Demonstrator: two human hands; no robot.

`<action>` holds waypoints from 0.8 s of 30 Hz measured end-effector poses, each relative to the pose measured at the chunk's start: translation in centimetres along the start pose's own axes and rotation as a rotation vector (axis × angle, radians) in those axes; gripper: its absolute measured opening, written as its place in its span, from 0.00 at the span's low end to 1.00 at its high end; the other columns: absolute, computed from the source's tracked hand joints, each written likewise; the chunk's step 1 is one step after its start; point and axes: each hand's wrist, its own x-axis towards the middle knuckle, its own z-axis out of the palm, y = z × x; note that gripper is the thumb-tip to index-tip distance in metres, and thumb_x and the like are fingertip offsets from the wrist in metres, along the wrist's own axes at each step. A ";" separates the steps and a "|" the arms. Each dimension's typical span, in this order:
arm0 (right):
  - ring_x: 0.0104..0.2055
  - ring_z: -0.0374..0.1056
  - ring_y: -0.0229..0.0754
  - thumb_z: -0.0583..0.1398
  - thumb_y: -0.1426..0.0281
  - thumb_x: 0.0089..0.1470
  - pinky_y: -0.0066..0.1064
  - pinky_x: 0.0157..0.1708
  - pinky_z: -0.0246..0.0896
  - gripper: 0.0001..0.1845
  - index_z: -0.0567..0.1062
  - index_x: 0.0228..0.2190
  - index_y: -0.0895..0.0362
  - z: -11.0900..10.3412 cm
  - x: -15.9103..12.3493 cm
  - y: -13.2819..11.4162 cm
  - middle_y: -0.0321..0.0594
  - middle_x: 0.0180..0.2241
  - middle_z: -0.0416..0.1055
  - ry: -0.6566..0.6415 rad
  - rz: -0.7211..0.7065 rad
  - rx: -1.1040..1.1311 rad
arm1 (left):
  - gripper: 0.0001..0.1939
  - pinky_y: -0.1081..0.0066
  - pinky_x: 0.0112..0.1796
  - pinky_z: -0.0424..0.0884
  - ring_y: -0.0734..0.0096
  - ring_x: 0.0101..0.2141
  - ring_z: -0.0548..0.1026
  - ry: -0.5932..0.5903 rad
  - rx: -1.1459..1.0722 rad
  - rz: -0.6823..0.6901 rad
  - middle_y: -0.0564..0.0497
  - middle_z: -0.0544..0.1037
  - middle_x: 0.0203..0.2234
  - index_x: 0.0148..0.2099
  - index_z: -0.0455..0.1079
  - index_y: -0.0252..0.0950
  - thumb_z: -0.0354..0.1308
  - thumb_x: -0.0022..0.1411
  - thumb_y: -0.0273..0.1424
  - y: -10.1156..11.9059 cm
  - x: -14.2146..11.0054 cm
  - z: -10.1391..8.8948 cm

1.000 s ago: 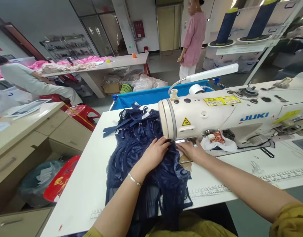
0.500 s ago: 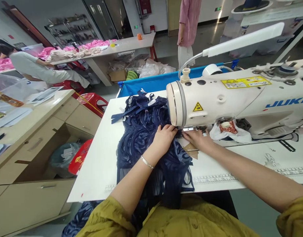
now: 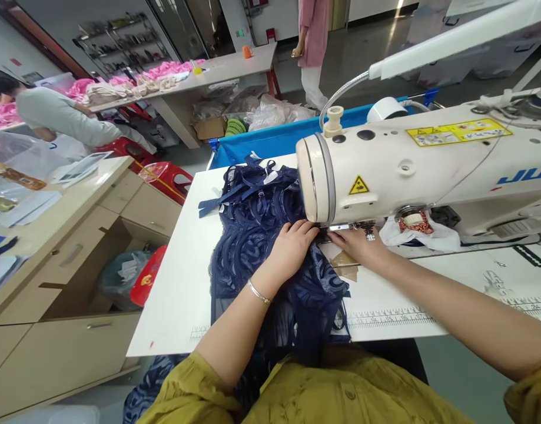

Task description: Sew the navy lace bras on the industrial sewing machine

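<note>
A heap of navy lace bras (image 3: pixel 239 247) lies on the white sewing table, with straps trailing at the back and cloth hanging over the front edge. On its right side my left hand (image 3: pixel 296 242) presses down, fingers bent and closed on the lace beside the needle area. My right hand (image 3: pixel 358 242) reaches in from the right, fingers together, its tips close to the presser foot. What those fingertips hold is hidden under the head of the white sewing machine (image 3: pixel 362 176). Brown tape pieces (image 3: pixel 345 265) lie below my right hand.
A printed ruler (image 3: pixel 394 318) runs along the table's front edge. Behind the table hangs a blue cloth trough (image 3: pixel 256 141). Drawers (image 3: pixel 76 253) and red stools (image 3: pixel 164 179) stand left. One person (image 3: pixel 67 118) sits far left; another in pink (image 3: pixel 313 35) stands behind.
The view has shifted slightly, so the machine appears a little farther right and nearer. The person in pink has moved left. Both my hands stay beside the needle area.
</note>
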 end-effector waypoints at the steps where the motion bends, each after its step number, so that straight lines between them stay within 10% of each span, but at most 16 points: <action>1: 0.40 0.74 0.45 0.57 0.66 0.64 0.33 0.42 0.57 0.11 0.81 0.37 0.52 0.0 0.0 0.0 0.39 0.36 0.80 -0.003 0.004 -0.004 | 0.18 0.59 0.56 0.65 0.61 0.55 0.69 -0.001 0.003 -0.002 0.46 0.73 0.53 0.60 0.64 0.37 0.46 0.71 0.22 0.0 0.0 0.0; 24: 0.39 0.73 0.46 0.54 0.66 0.66 0.32 0.39 0.58 0.17 0.82 0.36 0.55 -0.4 0.4 -0.2 0.43 0.35 0.80 -0.156 0.064 0.044 | 0.14 0.64 0.55 0.68 0.62 0.50 0.70 -0.028 0.039 0.009 0.43 0.74 0.49 0.53 0.70 0.31 0.46 0.72 0.24 0.3 1.1 -0.5</action>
